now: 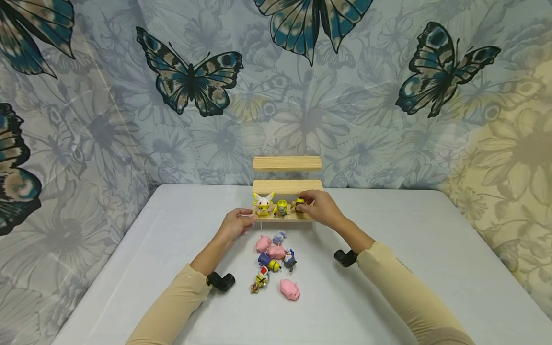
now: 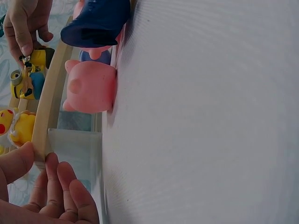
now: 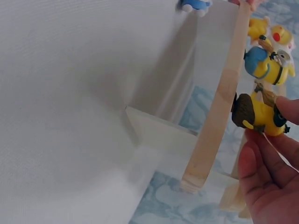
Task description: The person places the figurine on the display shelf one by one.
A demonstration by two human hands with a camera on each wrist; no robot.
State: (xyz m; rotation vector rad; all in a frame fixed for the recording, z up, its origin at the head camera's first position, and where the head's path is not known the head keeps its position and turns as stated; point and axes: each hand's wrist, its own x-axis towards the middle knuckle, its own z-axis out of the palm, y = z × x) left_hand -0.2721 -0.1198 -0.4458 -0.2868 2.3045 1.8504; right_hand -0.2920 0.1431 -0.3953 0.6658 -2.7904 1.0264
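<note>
1. You are pinching a yellow figure (image 1: 299,203) between the fingertips of your right hand (image 1: 321,209), just right of frame centre, at the right end of the lowest step of the wooden shelf (image 1: 286,217).
2. In the right wrist view the figure (image 3: 258,113) is lying directly against your fingers (image 3: 261,172), its long axis running across the step, thumb below and a fingertip above.
3. Your left hand (image 1: 235,223) is gripping the shelf's left end, thumb (image 2: 16,161) pressing on the step's edge (image 2: 44,126) and fingers curling beneath.
4. Two figures are already standing on that step: a white-eared yellow one (image 1: 263,204) at the left and a minion (image 1: 281,207) in the middle, just beside the one you are holding.
5. Your right hand is the nearer one to the open spot at the step's right end.
6. More figures, among them a pink pig (image 1: 289,289), are lying in a cluster on the table (image 1: 431,249) below centre.
7. No brand, label or writing is readable.
</note>
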